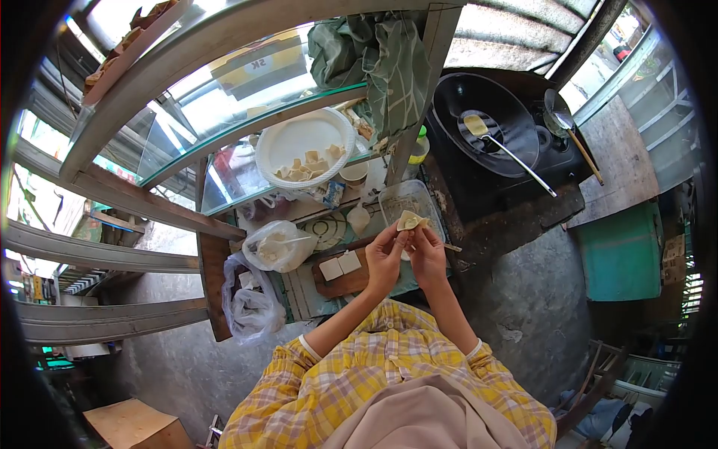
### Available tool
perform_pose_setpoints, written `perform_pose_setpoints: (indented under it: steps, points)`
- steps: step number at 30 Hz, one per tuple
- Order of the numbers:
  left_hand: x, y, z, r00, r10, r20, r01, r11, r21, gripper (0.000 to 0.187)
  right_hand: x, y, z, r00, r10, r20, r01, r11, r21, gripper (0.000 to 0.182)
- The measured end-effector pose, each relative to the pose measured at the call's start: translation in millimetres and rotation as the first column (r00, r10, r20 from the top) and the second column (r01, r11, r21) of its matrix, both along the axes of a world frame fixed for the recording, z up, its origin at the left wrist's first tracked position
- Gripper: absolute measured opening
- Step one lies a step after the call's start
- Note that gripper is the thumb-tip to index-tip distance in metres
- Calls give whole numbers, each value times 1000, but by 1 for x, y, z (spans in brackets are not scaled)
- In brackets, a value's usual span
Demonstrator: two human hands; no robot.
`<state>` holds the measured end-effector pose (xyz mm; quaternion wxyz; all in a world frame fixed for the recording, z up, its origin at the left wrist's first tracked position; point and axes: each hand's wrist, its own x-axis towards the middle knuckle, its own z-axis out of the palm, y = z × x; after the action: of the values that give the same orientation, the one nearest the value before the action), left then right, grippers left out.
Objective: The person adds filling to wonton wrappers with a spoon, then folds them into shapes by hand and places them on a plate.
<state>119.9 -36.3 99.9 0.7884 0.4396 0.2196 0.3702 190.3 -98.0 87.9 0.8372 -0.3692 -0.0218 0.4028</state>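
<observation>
My left hand (385, 260) and my right hand (428, 260) meet in front of my chest, fingertips closed on a pale folded dumpling (410, 220). Its wrapper has pointed corners sticking up; any filling inside is hard to make out. Left of my hands, two square white wrappers (349, 262) lie on a wooden board (342, 285). Just beyond the dumpling is a clear plastic container (389, 193). Farther back, a white plate (288, 139) carries several folded dumplings (311, 166) along its near side.
A black wok (449, 93) with a metal spatula (516, 163) sits on the stove at the right, beside a wooden-handled strainer (585, 156). Plastic bags (278, 247) crowd the counter's left. A glass shelf (262, 112) and wooden frame (142, 196) stand at left.
</observation>
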Motion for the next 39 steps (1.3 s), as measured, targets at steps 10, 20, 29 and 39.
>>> perform_pose_setpoints:
  steps: [10,20,29,39]
  points:
    - [2,-1,0,998,52,-38,-51,998,22,26,-7,4,12,994,-111,8,110,993,36,15]
    - [1,6,28,997,71,-14,-68,986,153,21,-9,9,27,865,-242,439,291,956,-47,13]
    - [-5,19,36,983,156,-98,-107,916,386,12,-2,5,47,528,-158,834,410,908,-88,14]
    - [-9,19,52,981,195,-6,-171,874,454,13,-9,4,59,659,-205,724,324,946,-27,18]
